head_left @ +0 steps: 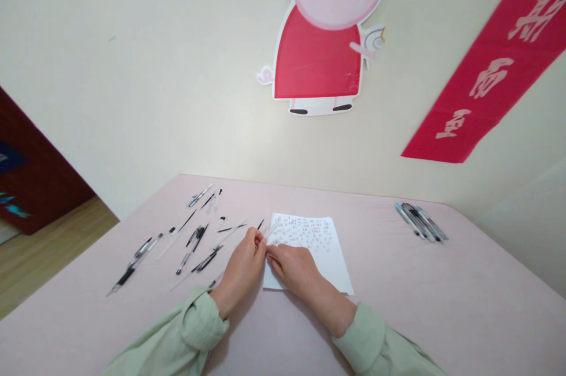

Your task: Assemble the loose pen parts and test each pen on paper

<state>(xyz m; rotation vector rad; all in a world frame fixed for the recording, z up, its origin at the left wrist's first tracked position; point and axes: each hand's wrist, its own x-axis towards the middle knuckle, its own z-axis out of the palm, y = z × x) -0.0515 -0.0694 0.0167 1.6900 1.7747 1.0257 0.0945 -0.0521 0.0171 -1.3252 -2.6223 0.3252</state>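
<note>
My left hand [243, 267] is closed in a pinch at the left edge of a white sheet of paper [336, 273] with handwritten marks. From its fingertips a slim, clear pen tube [272, 228] slants up over the paper. My right hand [295, 269] rests over the sheet, its fingers pinched together and meeting the left fingertips. What lies between the right fingers is hidden. Left of my hands are loose pen parts: dark and clear barrels [193, 246], a black refill [187, 221] and small black caps [172, 230].
A black-gripped pen [128, 273] lies at the far left of the pink-covered table [398, 317]. Several pens [421, 223] are bundled side by side at the back right. Behind the table rises a pale wall with a pig cutout [318, 58] and a red banner [469, 93].
</note>
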